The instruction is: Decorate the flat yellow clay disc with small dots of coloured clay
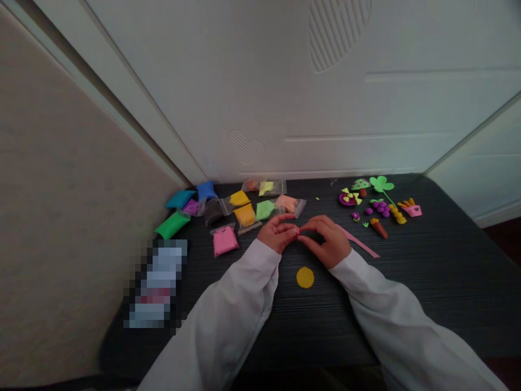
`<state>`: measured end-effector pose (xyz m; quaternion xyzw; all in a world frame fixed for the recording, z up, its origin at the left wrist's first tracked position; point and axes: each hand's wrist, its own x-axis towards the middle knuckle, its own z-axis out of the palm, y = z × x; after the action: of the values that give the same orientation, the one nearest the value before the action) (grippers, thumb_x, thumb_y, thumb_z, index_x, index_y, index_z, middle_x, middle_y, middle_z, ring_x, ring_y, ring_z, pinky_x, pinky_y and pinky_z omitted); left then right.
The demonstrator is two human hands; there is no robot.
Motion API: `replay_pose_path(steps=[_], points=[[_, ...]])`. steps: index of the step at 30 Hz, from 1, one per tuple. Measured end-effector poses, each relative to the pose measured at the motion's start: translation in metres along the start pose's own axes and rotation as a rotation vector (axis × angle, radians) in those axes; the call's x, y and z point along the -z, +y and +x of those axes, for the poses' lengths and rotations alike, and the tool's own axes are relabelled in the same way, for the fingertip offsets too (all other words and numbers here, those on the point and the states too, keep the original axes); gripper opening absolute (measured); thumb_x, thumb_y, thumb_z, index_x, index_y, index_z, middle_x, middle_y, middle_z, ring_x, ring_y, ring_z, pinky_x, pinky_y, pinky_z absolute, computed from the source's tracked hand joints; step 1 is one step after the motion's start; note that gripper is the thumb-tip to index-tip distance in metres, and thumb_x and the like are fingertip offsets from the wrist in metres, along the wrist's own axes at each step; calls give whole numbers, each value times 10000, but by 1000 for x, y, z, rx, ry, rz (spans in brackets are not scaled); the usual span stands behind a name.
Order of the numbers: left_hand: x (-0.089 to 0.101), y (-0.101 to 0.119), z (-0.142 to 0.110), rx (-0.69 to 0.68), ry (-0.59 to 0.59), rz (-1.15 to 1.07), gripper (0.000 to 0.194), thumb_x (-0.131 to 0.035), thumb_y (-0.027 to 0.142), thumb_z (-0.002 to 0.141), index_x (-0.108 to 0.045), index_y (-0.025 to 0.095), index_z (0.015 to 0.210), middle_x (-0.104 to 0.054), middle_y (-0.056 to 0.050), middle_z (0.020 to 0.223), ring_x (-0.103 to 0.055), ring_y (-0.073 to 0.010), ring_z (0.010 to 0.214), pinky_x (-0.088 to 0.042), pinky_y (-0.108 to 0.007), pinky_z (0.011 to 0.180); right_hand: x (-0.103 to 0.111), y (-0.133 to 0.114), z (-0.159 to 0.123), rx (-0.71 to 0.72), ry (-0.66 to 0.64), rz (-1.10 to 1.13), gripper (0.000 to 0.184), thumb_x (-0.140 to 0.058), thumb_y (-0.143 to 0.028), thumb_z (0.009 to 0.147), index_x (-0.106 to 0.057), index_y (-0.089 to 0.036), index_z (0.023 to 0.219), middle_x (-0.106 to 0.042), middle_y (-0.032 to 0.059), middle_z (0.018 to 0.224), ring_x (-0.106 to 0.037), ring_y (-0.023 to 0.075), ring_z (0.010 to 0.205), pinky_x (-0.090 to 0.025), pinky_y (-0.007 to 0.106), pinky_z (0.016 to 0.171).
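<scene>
My left grip (273,233) pinches one small pink piece (298,231) | my right grip (329,241) meets it, clamped or not I cannot tell | piece: between both grips | surface (439,271): one yellow disc (305,277), one pink strip (361,244), one pink bag (225,240)

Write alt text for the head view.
Left hand and right hand meet at the fingertips over a dark table, a tiny reddish-pink piece between them. A yellow disc lies nearer the camera; packets of coloured material lie mostly left, small colourful models right.
</scene>
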<state>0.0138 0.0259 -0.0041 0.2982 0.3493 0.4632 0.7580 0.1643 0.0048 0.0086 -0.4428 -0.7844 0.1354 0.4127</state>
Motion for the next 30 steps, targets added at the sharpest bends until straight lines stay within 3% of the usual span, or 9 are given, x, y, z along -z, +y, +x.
replay_pose_path(steps=[12, 30], points=[[-2, -2, 0, 15, 11, 28, 437, -725, 197, 490, -530, 134, 877, -626, 18, 605, -583, -84, 600, -448, -247, 679, 0, 0, -1, 6, 25, -60, 105, -513, -233, 743, -580, -205, 819, -556, 55, 837, -528, 150, 798, -457, 312, 704], [-3, -1, -2, 67, -5, -39, 409, -729, 155, 484, -564, 117, 857, -650, -8, 633, -602, -100, 636, -459, -264, 712, 1, 1, -4, 64, 17, -106, 149, -497, -225, 753, -588, -218, 872, -571, 57, 851, -526, 158, 808, -460, 320, 705]])
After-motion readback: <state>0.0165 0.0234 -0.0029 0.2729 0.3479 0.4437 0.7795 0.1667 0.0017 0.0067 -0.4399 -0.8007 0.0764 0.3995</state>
